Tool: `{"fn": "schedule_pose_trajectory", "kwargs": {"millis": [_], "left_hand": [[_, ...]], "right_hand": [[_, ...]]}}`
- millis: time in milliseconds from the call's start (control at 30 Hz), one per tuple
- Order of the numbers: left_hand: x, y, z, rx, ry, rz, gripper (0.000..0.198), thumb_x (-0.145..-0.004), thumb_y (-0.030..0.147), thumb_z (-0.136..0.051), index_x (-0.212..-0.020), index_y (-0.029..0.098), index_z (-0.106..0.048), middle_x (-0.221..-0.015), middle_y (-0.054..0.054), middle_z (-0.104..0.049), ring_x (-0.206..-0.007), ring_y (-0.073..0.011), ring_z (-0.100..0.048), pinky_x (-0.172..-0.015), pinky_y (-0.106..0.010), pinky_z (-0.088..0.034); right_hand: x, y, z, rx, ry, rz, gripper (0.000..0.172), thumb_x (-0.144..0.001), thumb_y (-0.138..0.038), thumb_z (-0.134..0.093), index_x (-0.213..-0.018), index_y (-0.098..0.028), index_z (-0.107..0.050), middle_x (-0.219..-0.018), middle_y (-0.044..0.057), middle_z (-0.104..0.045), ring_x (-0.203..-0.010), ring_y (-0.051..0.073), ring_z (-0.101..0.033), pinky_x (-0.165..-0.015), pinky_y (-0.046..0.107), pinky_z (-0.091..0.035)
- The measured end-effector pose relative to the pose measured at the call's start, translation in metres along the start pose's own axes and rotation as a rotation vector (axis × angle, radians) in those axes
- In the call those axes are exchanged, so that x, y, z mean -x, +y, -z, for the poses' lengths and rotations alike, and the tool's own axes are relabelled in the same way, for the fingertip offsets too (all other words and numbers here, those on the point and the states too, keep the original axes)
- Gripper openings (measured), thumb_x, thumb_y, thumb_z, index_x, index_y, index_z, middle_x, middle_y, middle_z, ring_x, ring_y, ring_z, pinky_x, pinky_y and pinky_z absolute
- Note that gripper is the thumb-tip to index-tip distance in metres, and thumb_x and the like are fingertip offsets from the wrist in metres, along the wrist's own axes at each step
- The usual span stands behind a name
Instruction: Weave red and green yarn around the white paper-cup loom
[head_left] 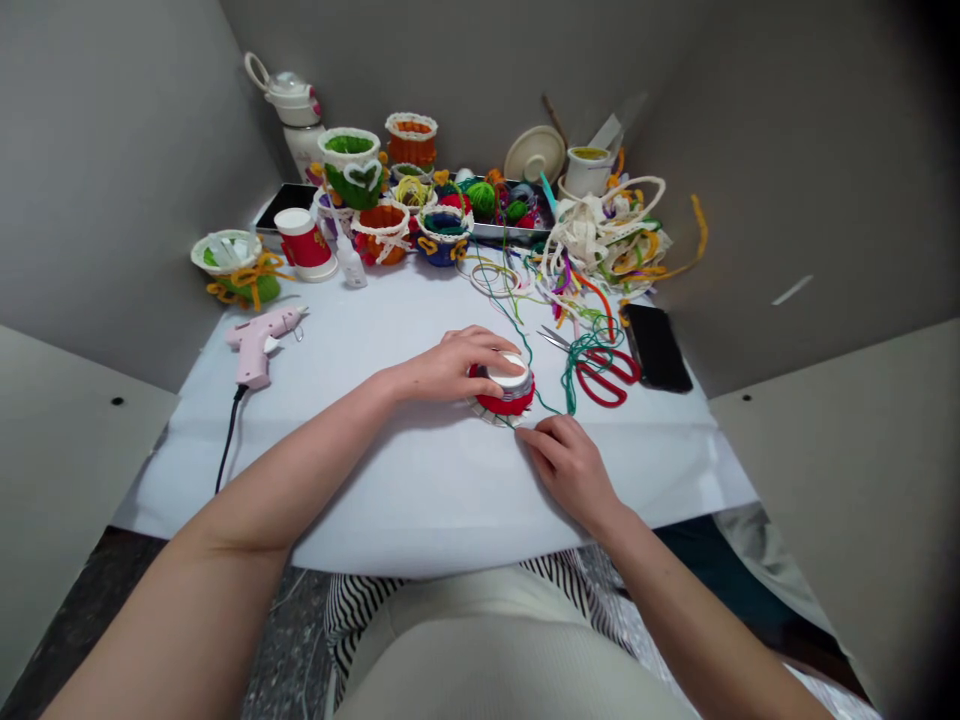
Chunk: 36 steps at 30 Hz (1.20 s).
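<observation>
A small cup wrapped in red yarn point(511, 404) stands upside down on the white tabletop point(420, 470), its white base up and its rim spread flat below. My left hand point(469, 368) is closed over it from the left, fingers across the base and side. At the rim's lower right, my right hand point(566, 460) pinches a thin green yarn point(519, 325) between thumb and forefinger. That yarn runs back past the cup towards the tray. A loose green yarn bundle point(570, 388) lies just beyond my right hand, beside the red-handled scissors point(611, 404).
A pink glue gun point(259, 335) lies at left with its cord. Yarn-covered cups point(352, 185), a glue bottle point(350, 265) and a water bottle point(300, 130) stand behind. A tray of yarn balls point(480, 200), tangled cords point(592, 235) and a phone point(658, 348) fill the back and right.
</observation>
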<state>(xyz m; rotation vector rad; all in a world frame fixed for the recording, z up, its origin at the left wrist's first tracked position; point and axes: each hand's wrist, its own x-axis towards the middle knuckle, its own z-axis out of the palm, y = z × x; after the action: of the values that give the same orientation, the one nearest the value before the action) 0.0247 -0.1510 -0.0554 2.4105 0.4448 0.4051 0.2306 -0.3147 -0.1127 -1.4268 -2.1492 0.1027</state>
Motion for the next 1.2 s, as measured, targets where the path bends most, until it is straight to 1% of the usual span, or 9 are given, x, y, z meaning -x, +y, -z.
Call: {"fn": "schedule_pose_trajectory", "kwargs": {"millis": [133, 267, 400, 533, 667, 733, 967, 1100, 1200], "left_hand": [[0.0, -0.001, 0.0, 0.001, 0.003, -0.018, 0.035, -0.085, 0.035, -0.059, -0.12, 0.033, -0.065, -0.136, -0.005, -0.056, -0.127, -0.0243, -0.043, -0.108, -0.045, -0.027], [0.0, -0.004, -0.001, 0.005, 0.002, -0.036, 0.034, -0.085, 0.037, -0.06, -0.118, 0.032, -0.066, -0.136, -0.005, -0.056, -0.127, -0.0247, -0.044, -0.108, -0.045, -0.028], [0.0, -0.005, -0.001, 0.013, 0.015, -0.043, 0.034, -0.085, 0.036, -0.06, -0.117, 0.031, -0.066, -0.135, -0.006, -0.056, -0.126, -0.025, -0.045, -0.108, -0.046, -0.029], [-0.001, -0.003, -0.002, 0.006, 0.016, -0.042, 0.033, -0.084, 0.035, -0.06, -0.116, 0.031, -0.067, -0.134, -0.005, -0.057, -0.125, -0.0247, -0.045, -0.108, -0.046, -0.029], [-0.002, 0.0, -0.003, -0.009, 0.01, -0.033, 0.032, -0.085, 0.035, -0.058, -0.116, 0.03, -0.067, -0.134, -0.006, -0.057, -0.125, -0.0243, -0.045, -0.108, -0.046, -0.03], [-0.002, 0.0, -0.003, -0.004, 0.008, -0.032, 0.032, -0.086, 0.035, -0.058, -0.116, 0.03, -0.067, -0.135, -0.006, -0.056, -0.125, -0.0243, -0.045, -0.109, -0.046, -0.03], [0.0, -0.002, -0.001, 0.055, 0.037, -0.029, 0.034, -0.083, 0.032, -0.061, -0.117, 0.029, -0.067, -0.135, -0.007, -0.056, -0.127, -0.0251, -0.046, -0.109, -0.047, -0.03], [-0.001, -0.004, 0.002, 0.107, -0.022, -0.061, 0.034, -0.082, 0.031, -0.062, -0.116, 0.031, -0.068, -0.133, -0.007, -0.058, -0.126, -0.0242, -0.047, -0.109, -0.046, -0.031], [-0.002, -0.005, 0.003, 0.129, -0.034, -0.068, 0.034, -0.082, 0.031, -0.063, -0.115, 0.03, -0.068, -0.133, -0.006, -0.058, -0.125, -0.0237, -0.048, -0.109, -0.045, -0.031]], "right_hand": [[-0.001, -0.003, -0.002, 0.074, 0.018, -0.013, 0.024, -0.094, -0.015, -0.047, -0.099, -0.017, -0.07, -0.083, 0.009, -0.059, -0.079, 0.02, -0.05, -0.07, 0.033, -0.047], [-0.004, -0.007, -0.002, 0.098, 0.066, -0.11, 0.022, -0.093, -0.017, -0.048, -0.095, -0.017, -0.069, -0.082, 0.009, -0.059, -0.079, 0.022, -0.052, -0.071, 0.035, -0.047], [-0.012, -0.004, 0.001, -0.017, 0.104, -0.263, 0.016, -0.089, -0.017, -0.052, -0.09, -0.018, -0.069, -0.084, 0.007, -0.062, -0.079, 0.02, -0.057, -0.073, 0.034, -0.048], [-0.025, 0.004, 0.002, -0.116, 0.113, -0.38, 0.012, -0.084, -0.02, -0.057, -0.081, -0.02, -0.069, -0.079, 0.003, -0.064, -0.072, 0.018, -0.059, -0.068, 0.031, -0.047], [-0.035, 0.01, -0.002, -0.153, 0.177, -0.405, 0.013, -0.084, -0.022, -0.058, -0.077, -0.019, -0.068, -0.074, 0.003, -0.062, -0.068, 0.017, -0.057, -0.063, 0.03, -0.045], [-0.036, 0.01, -0.003, -0.155, 0.183, -0.409, 0.013, -0.084, -0.022, -0.057, -0.077, -0.019, -0.068, -0.075, 0.003, -0.061, -0.069, 0.017, -0.057, -0.063, 0.03, -0.045], [-0.023, 0.008, 0.009, -0.203, 0.112, -0.416, 0.012, -0.084, -0.02, -0.058, -0.079, -0.02, -0.068, -0.078, 0.003, -0.063, -0.07, 0.017, -0.057, -0.065, 0.03, -0.045], [-0.011, 0.007, 0.014, -0.242, 0.034, -0.409, 0.012, -0.086, -0.022, -0.058, -0.086, -0.022, -0.069, -0.084, 0.004, -0.065, -0.077, 0.019, -0.06, -0.07, 0.032, -0.047], [-0.009, 0.007, 0.013, -0.237, 0.026, -0.415, 0.011, -0.086, -0.023, -0.058, -0.082, -0.022, -0.069, -0.082, 0.004, -0.066, -0.078, 0.02, -0.06, -0.07, 0.033, -0.047]]}}
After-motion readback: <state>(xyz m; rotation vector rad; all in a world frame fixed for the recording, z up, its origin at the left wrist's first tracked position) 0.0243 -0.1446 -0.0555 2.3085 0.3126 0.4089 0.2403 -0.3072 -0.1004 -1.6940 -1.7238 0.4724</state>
